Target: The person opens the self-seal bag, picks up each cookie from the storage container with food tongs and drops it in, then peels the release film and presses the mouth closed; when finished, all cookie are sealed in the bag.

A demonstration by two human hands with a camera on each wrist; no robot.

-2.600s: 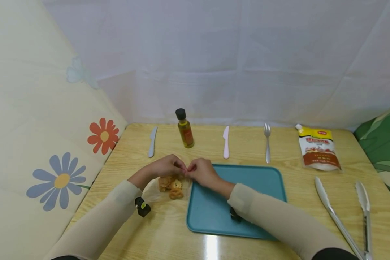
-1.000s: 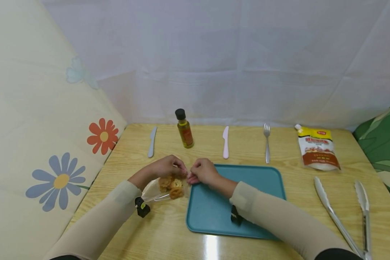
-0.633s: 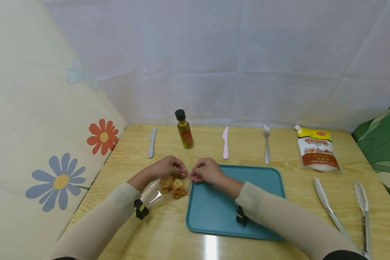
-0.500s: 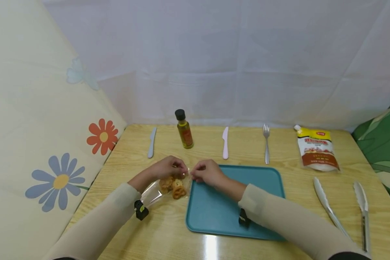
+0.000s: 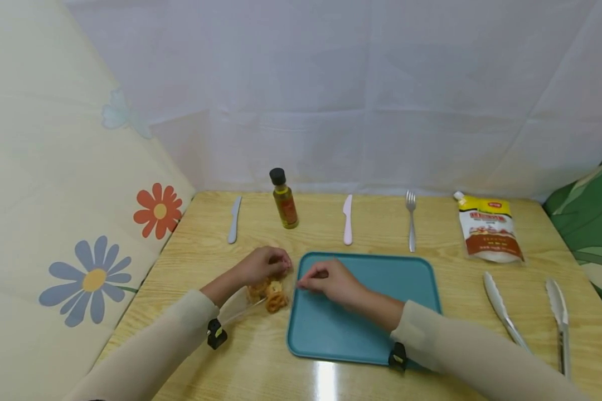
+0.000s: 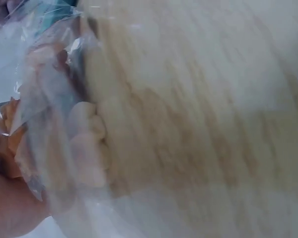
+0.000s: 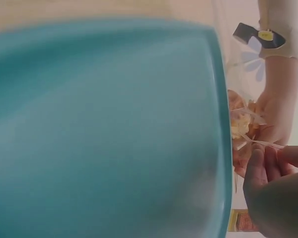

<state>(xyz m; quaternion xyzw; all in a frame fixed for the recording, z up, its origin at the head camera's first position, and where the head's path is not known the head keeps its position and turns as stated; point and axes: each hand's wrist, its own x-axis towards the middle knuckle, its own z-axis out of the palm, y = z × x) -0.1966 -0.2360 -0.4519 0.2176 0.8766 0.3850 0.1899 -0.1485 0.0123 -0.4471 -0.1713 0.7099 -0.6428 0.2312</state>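
A clear plastic bag [image 5: 237,307] holds several brown pretzel-shaped snacks [image 5: 276,302] and a paler yellow piece, just left of the tray. My left hand [image 5: 263,266] grips the bag from above, its fingers curled over the near-top edge. Close to the tray's left rim, my right hand [image 5: 331,283] pinches the bag's edge between thumb and fingers. In the right wrist view a thin strip of plastic [image 7: 267,144] runs from the right fingertips toward the left hand [image 7: 274,116]. The left wrist view is blurred, with the bag [image 6: 49,94] crumpled beside the left hand [image 6: 15,206].
A teal tray [image 5: 351,334] lies under my right forearm. Behind it stand an oil bottle [image 5: 286,203], a grey knife [image 5: 234,220], a pink knife [image 5: 348,220] and a fork [image 5: 411,221]. A pouch [image 5: 490,228] and metal tongs [image 5: 562,317] lie at the right.
The hands were together at the bag's top edge. My right hand has since drawn right and toward me, over the tray's rim; the left has dipped slightly. The bag and snacks shifted a little.
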